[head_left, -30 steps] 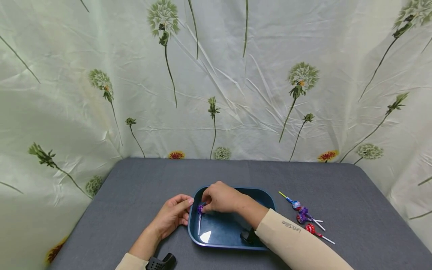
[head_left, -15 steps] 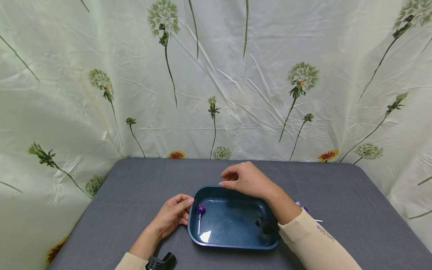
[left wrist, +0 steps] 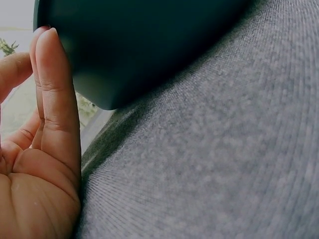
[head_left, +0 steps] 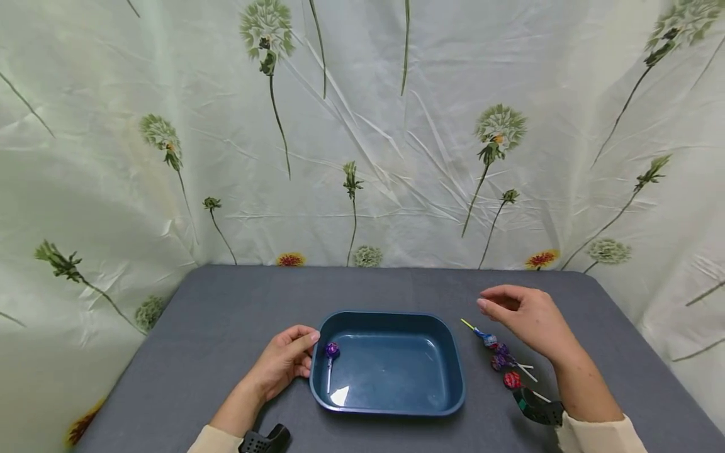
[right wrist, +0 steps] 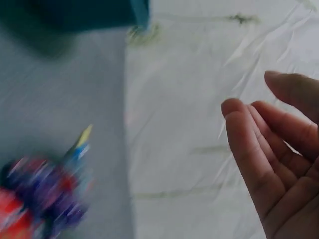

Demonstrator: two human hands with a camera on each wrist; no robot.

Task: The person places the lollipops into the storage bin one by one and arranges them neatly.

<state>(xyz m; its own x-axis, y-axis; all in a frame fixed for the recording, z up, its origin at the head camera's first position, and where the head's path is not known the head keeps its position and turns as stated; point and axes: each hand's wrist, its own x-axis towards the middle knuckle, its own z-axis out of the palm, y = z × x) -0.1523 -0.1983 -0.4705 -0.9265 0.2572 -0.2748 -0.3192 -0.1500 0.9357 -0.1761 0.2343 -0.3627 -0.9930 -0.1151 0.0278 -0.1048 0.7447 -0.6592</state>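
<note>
At the left end of the blue plastic tray (head_left: 396, 374), left hand (head_left: 285, 358) rests slack against its wall; purple lollipop (head_left: 332, 351) lies inside. Beyond the clustered lollipops (head_left: 498, 363), right hand (head_left: 531, 319) hovers empty; probably best to pinch outer ones first, sparing crossed sticks (head_left: 527, 372).

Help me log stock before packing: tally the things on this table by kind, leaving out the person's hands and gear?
Tray: 1
Lollipops: 5 (1 in the tray, 4 directly on the table)
Total: 6

Tray (head_left: 391, 402): glossy smooth plastic. Table cover (head_left: 272, 289): matt woven cloth. Backdrop (head_left: 430, 207): creased, satiny.
</note>
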